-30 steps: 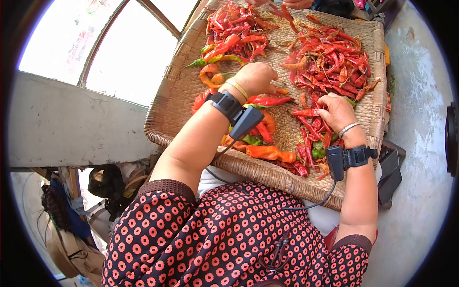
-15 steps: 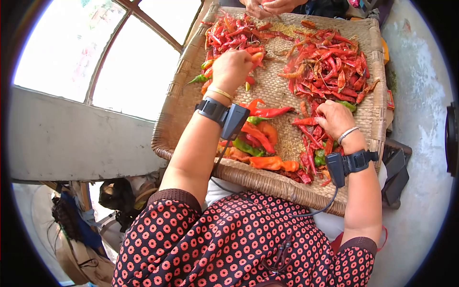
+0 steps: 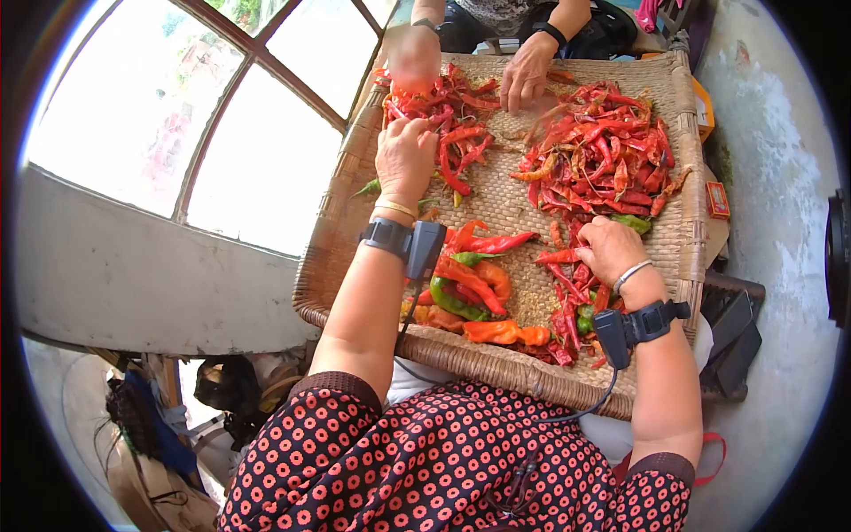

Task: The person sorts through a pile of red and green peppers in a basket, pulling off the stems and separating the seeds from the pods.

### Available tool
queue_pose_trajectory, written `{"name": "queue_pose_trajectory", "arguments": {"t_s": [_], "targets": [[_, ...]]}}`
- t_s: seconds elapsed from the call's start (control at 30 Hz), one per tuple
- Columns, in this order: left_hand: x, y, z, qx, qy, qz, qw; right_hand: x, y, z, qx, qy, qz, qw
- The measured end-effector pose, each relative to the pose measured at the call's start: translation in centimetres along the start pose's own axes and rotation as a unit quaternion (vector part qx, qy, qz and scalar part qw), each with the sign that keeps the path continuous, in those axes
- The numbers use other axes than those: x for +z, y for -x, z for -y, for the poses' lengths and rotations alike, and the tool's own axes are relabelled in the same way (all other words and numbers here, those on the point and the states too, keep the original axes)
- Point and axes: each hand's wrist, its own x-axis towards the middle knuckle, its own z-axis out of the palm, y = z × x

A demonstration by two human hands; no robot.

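Note:
A woven basket tray (image 3: 532, 213) holds red chili peppers in several heaps. My left hand (image 3: 406, 160) is at the near edge of the upper-left heap of red chilies (image 3: 461, 142). Its fingers look bent and slightly apart over the peppers, with the tips partly hidden. My right hand (image 3: 613, 250) is closed at the fingertips on a red chili pepper (image 3: 557, 257), above the lower-right chilies (image 3: 567, 319). Larger red, orange and green peppers (image 3: 474, 288) lie at the near left, between my forearms.
Across the tray, another person's hand (image 3: 525, 75) hangs over the far edge; their other hand (image 3: 415, 62) is blurred above the upper-left heap. A big heap of dried chilies (image 3: 603, 155) fills the far right. The window (image 3: 213, 115) and wall (image 3: 160, 275) border the left.
The view has tilted up, showing more of the other person, whose hands have separated. My left hand has shifted left along the heap. My right hand stays by the same chili.

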Motion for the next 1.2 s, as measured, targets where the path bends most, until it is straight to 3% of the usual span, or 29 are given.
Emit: {"name": "queue_pose_trajectory", "arguments": {"t_s": [0.1,0.23,0.3,0.4,0.47,0.5,0.57,0.63,0.73,0.83,0.87,0.97,1.1,1.2], "targets": [[-0.4,0.4,-1.9,-0.046,0.017,0.114,0.992,0.1,0.1,0.0,-0.004,-0.003,-0.005,1.000],[1.1,1.8,-0.9,-0.055,0.017,0.144,0.988,0.0,0.0,0.0,-0.006,0.000,0.002,1.000],[2.2,1.9,0.3,-0.019,0.028,0.138,0.990,-0.1,0.0,0.1,-0.004,0.001,0.008,1.000],[1.9,1.5,0.1,-0.049,0.042,0.182,0.981,0.0,0.1,-0.1,-0.002,-0.004,0.009,1.000],[1.4,1.3,-0.3,-0.001,-0.085,0.084,0.993,0.1,0.1,-0.2,-0.009,-0.012,0.003,1.000],[1.1,1.1,-0.7,0.000,-0.085,0.084,0.993,0.1,0.0,-0.2,-0.008,-0.012,0.003,1.000],[0.9,0.9,-1.5,0.102,-0.085,-0.021,0.991,0.1,0.0,-0.2,-0.007,-0.008,0.010,1.000],[2.1,1.0,-1.7,0.232,-0.037,0.058,0.970,0.0,-0.1,-0.1,-0.006,-0.001,0.015,1.000],[3.2,2.6,-3.1,0.285,0.003,0.127,0.950,-0.1,0.0,0.0,-0.006,0.006,0.020,1.000],[3.0,2.8,-2.6,0.251,-0.059,0.118,0.959,-0.2,0.0,0.0,-0.009,0.005,0.019,1.000],[2.7,2.6,-2.3,0.207,-0.098,0.151,0.962,-0.2,0.0,-0.1,-0.009,0.003,0.019,1.000],[2.3,1.9,-2.3,0.158,-0.013,0.168,0.973,-0.2,0.0,-0.1,-0.009,0.005,0.021,1.000],[0.3,0.6,-5.8,0.187,0.099,0.177,0.961,0.4,0.0,-0.3,-0.015,0.005,0.001,1.000],[-0.7,0.2,-9.0,0.194,0.056,0.332,0.921,0.3,0.0,-0.3,-0.014,0.005,0.013,1.000]]}}
